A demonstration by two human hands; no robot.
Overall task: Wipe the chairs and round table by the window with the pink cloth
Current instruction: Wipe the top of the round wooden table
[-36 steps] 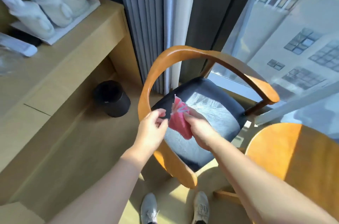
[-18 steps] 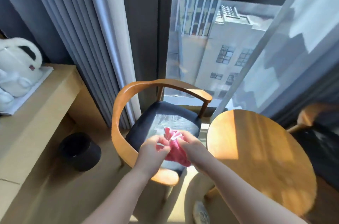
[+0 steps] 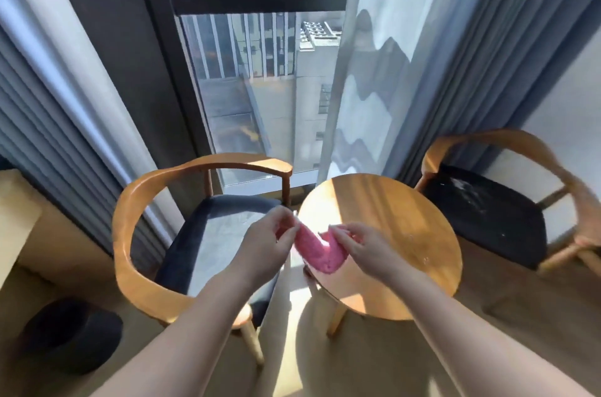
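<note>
between both hands, sagging fuzzy pink cloth (image 3: 320,252)

**Tally, live**

Counting chairs first: two, left chair (image 3: 201,234) and right chair (image 3: 487,214). Between them, one round table (image 3: 390,211). One pink cloth (image 3: 320,253), up over the tabletop's left edge. Two hands pinching it: left hand (image 3: 263,244), right hand (image 3: 364,247). One black bin (image 3: 71,335) on the floor, far left. One pale desk (image 3: 13,218) beside it. One window (image 3: 260,104) behind.
</note>
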